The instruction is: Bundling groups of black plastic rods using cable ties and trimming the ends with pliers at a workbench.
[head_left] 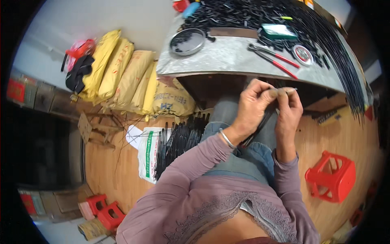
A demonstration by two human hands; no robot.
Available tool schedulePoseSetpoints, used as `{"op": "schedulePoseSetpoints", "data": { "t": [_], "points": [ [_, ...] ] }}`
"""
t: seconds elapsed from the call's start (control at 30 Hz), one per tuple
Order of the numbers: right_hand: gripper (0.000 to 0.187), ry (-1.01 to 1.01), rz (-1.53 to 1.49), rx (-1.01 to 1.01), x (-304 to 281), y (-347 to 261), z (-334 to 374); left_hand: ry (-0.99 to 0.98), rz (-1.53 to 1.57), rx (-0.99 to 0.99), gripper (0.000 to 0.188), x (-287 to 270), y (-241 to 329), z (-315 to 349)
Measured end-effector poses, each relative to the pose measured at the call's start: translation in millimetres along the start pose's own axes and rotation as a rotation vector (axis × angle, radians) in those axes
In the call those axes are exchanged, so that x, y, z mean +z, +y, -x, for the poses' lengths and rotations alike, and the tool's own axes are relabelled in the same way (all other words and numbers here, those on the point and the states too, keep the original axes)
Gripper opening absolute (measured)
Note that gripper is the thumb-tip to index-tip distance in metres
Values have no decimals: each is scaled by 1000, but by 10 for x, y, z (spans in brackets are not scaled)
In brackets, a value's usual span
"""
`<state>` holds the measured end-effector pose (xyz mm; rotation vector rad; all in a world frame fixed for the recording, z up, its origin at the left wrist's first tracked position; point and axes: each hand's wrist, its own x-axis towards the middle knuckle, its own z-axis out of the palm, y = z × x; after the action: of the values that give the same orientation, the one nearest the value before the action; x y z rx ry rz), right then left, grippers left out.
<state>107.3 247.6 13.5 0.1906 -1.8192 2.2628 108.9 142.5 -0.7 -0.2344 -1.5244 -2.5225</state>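
Above my lap, close to the table's front edge, my left hand (252, 106) and my right hand (289, 106) meet at the fingertips. Both pinch with thumb and forefinger around something small. A thin pale tip sticks out past the right fingers, but most of the piece is hidden. Thin black rods (266, 120) lie across my lap between the wrists. On the table (227, 61) beyond, red-handled pliers (280, 62) lie with their handles apart. Beside them are a small round tin (302, 55) and a shallow metal dish (187, 42) holding small black pieces.
Small black pieces (235, 14) heap over the table's back; long black rods (343, 53) hang off its right side. Yellow sacks (122, 73) lean on the wall. Bundled black rods (178, 140) rest on a white sack (147, 158). A red stool (332, 177) stands right.
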Motion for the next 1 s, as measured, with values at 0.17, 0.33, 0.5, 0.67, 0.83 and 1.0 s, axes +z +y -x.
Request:
{"op": "schedulePoseSetpoints", "data": {
  "t": [0.17, 0.33, 0.5, 0.67, 0.83, 1.0],
  "points": [
    [13, -159, -127, 175, -38, 37, -6, 72, -18, 17, 13, -47, 73, -8],
    [23, -318, -20, 236, -52, 56, -56, 75, 21, -53, 13, -140, 78, -25],
    [23, -352, -24, 271, 2, 201, -67, -35, -5, -96, 13, -294, 245, -75],
    [20, -396, -61, 302, 72, 265, -114, -163, 0, -252, 15, -545, 453, -160],
    [13, -436, -21, 347, 155, 259, -225, 40, -538, -27, 21, -1158, 705, -533],
    [8, -467, -40, 368, 315, 292, -321, 40, -1602, 369, 20, -2150, 1245, -1317]
  ]
}}
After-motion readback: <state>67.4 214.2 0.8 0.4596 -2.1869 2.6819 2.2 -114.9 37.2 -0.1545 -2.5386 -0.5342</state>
